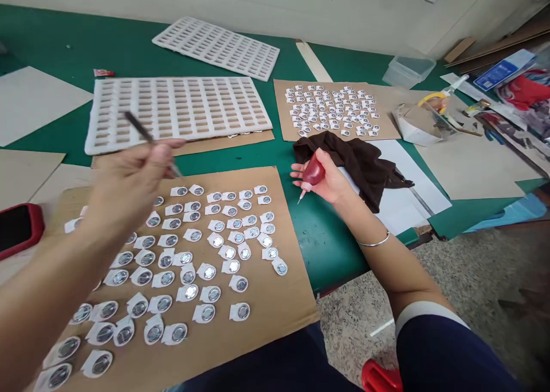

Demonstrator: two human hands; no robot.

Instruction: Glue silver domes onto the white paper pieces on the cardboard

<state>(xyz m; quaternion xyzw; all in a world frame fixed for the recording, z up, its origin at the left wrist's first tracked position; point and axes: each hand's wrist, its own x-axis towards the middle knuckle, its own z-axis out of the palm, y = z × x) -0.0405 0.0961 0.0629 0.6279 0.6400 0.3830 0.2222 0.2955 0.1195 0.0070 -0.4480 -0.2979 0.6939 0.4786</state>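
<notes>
Cardboard (266,291) lies flat nearest the body, carrying metallic discs (239,312) on white tabbed backings; most sit slightly apart in loose rows, probably so each can be reached without disturbing its neighbours. Left of the cardboard is a red-cased phone (19,228). Over its far left part, the left hand (140,177) pinches a slim tool (140,127), probably tweezers, with thumb and forefinger together on the shaft; motion blur hides the tool's tips. Just off its far right corner, the right hand (333,180) clamps a dark red squeeze bottle (313,170), the remaining fingers spread apart. The needle nozzle points down, which would let any liquid run to the tip. Beyond that corner lies a brown cloth (361,163), crumpled. Past the cardboard's far edge rests a white slotted tray (180,108); farther right, a second sheet (283,111) holds similar discs, and another slotted tray (219,45) lies farthest.

Counted, there are about sixty discs on the near cardboard, more possibly hidden by the forearm, dozens on the second sheet, two trays, and one each of phone, tool, bottle and cloth.
</notes>
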